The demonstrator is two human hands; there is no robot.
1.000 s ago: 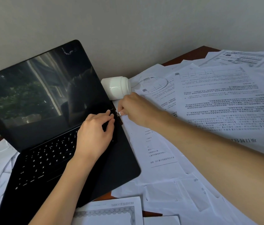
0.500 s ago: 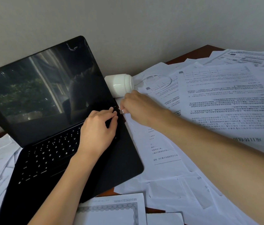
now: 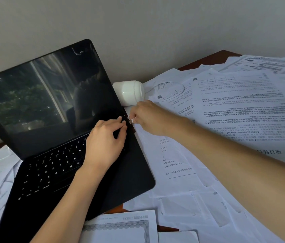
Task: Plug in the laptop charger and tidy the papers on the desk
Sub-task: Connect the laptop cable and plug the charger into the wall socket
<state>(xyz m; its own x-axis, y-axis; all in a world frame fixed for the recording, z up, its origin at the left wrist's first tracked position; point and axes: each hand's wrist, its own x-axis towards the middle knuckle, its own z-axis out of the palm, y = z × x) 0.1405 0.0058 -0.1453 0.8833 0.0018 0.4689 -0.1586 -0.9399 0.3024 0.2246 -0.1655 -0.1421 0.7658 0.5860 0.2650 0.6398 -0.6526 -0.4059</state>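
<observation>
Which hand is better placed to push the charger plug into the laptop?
Right. The right hand pinches the charger plug at the right edge of the laptop. The left hand rests on the keyboard, holding nothing, and seems to be steadying it.

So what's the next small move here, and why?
Probably press the connector sideways into the laptop: the right hand pinches it against the right edge, and the left hand rests on the deck, seemingly bracing. Whether it is already seated is unclear.
</observation>
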